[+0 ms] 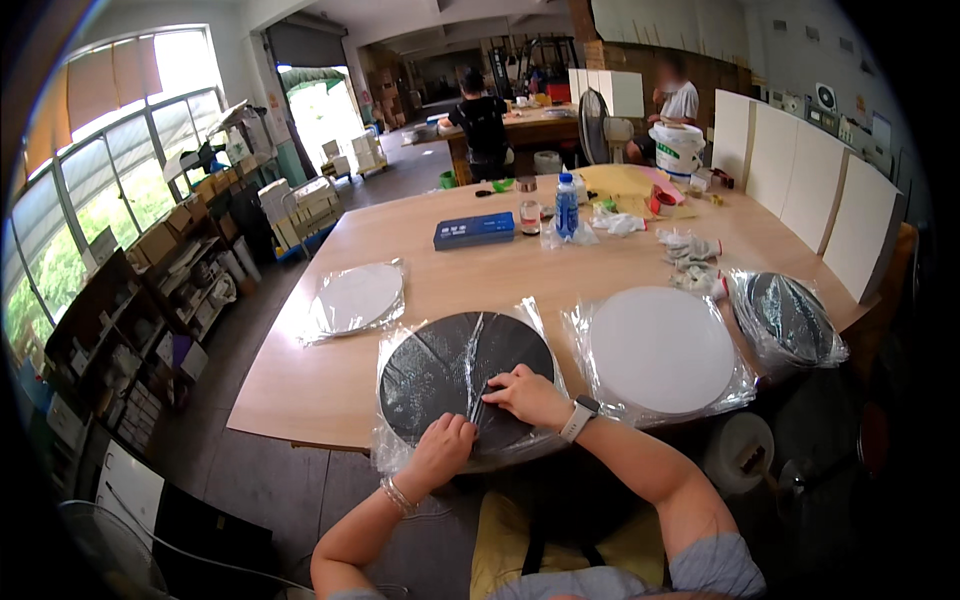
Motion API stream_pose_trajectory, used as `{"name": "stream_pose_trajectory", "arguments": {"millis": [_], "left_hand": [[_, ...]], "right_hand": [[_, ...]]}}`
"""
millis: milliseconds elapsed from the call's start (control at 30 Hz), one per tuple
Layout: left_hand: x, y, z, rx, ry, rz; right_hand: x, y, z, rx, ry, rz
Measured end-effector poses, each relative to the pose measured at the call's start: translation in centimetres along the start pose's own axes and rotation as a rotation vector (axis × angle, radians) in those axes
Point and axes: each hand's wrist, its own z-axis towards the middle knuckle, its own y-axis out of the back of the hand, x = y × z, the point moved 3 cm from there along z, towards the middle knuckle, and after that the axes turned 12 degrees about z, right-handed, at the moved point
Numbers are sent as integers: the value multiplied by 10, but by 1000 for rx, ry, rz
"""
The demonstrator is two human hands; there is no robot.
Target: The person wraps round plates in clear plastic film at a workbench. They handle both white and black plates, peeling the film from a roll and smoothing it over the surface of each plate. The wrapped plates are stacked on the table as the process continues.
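Observation:
In front of me a round black disc [425, 375] lies on the table inside a clear plastic bag [392, 455], whose shiny fold runs down across the disc's middle. My left hand [440, 452] rests at the disc's near edge, its bent fingers closed on the fold. A little higher and to the right, my right hand [528, 397] pinches the same fold; a watch [580, 416] is on that wrist. Just right of them sits a bagged white disc [660, 350]. Farther right lies another bagged dark disc [787, 318], and a smaller bagged white disc [358, 298] is at the left.
Farther back on the table [330, 400] are a blue box [474, 231], a glass jar [529, 205], a blue-labelled bottle [566, 208], work gloves [688, 250] and a white bucket [677, 150]. White panels [795, 180] line the right edge. Two people are beyond the table.

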Motion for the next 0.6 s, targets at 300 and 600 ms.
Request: {"name": "stream_pose_trajectory", "arguments": {"millis": [300, 600], "left_hand": [[-9, 22, -17, -53, -131, -46], [11, 39, -32, -177, 132, -178]], "right_hand": [[19, -3, -2, 9, -62, -36], [19, 4, 19, 202, -109, 3]]}}
